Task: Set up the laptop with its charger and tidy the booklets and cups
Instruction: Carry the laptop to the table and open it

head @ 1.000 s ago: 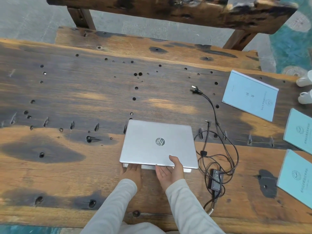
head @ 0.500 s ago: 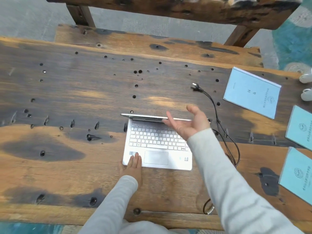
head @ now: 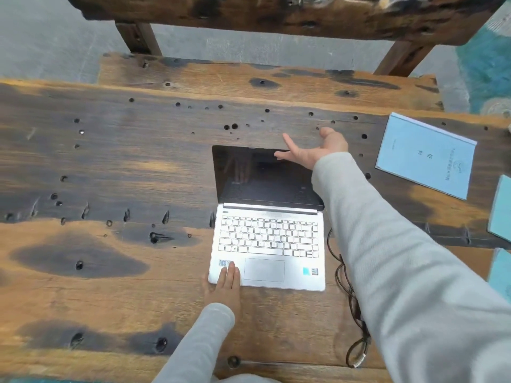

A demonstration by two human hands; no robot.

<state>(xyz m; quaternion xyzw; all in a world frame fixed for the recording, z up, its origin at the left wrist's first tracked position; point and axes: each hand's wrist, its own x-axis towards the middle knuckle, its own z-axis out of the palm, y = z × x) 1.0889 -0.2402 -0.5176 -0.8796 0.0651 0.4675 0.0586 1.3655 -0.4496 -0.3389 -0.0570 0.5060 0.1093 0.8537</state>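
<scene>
A silver laptop (head: 266, 244) lies open on the wooden table (head: 110, 167), its dark screen leaning far back. My left hand (head: 225, 283) presses flat on the palm rest at the front left corner. My right hand (head: 312, 150) is at the screen's top right edge, fingers spread against it. The black charger cable (head: 349, 297) runs along the laptop's right side, mostly hidden under my right sleeve. A light blue booklet (head: 425, 156) lies at the far right, and two more booklets (head: 502, 208) are cut off by the right edge. No cups are in view.
A wooden bench (head: 249, 76) stands behind the table, with a heavy dark beam (head: 276, 12) above it. The tabletop is rough, with several holes and notches. Bare wood stretches left of the laptop.
The laptop went from closed to fully open. My right hand lifted the lid from the front edge and pushed it back. My left hand stayed on the base.
</scene>
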